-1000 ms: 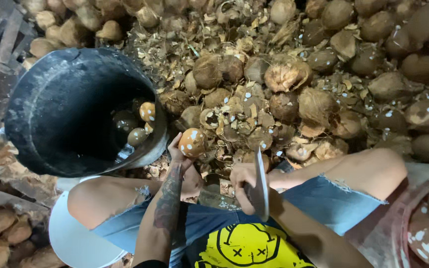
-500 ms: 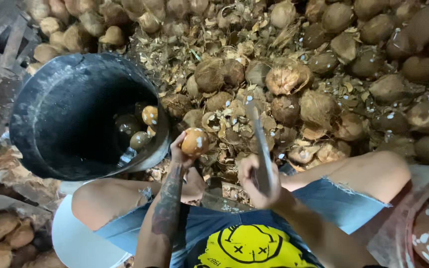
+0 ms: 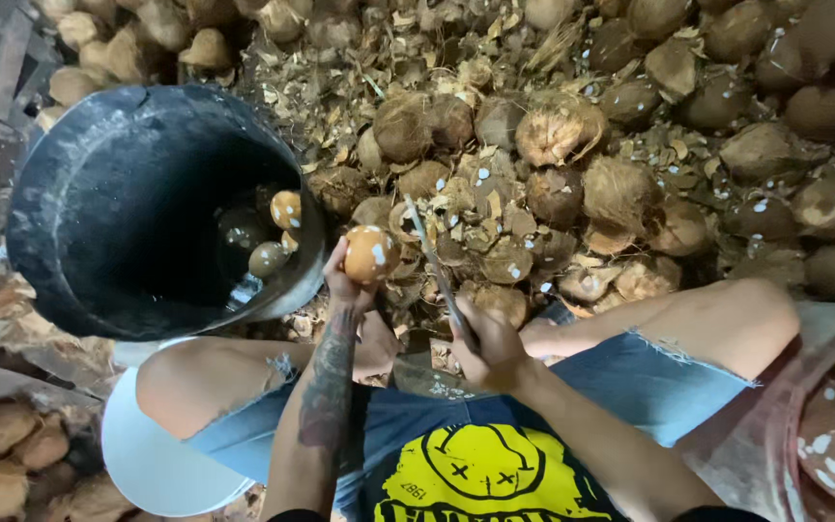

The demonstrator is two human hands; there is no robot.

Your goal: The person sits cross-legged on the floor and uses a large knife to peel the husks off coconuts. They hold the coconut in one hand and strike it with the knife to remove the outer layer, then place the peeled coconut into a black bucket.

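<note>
The left hand [image 3: 348,282] is closed around a peeled coconut [image 3: 370,253], fingers wrapped under it and lifting it just beside the rim of the black bucket [image 3: 99,145]; the nut is pale orange-brown with white flecks, and its top faces the camera. The right hand [image 3: 490,346] is shut in a fist on the handle of a long knife [image 3: 434,268]; the blade slants up and leftward, its tip near the held coconut, though whether it touches cannot be told. Both forearms rise from between the person's bare knees, above blue denim shorts [image 3: 630,382] and a black shirt with a yellow print. Inside the bucket, against its right wall, lie several peeled coconuts [image 3: 277,232]. Ahead of the hands the ground is covered with husk scraps [image 3: 495,208] and white chips; beyond them spreads a heap of brown unpeeled coconuts [image 3: 620,188]. A white tub [image 3: 147,459] sits under the left thigh, and more husked nuts [image 3: 12,454] lie at the lower left corner.
</note>
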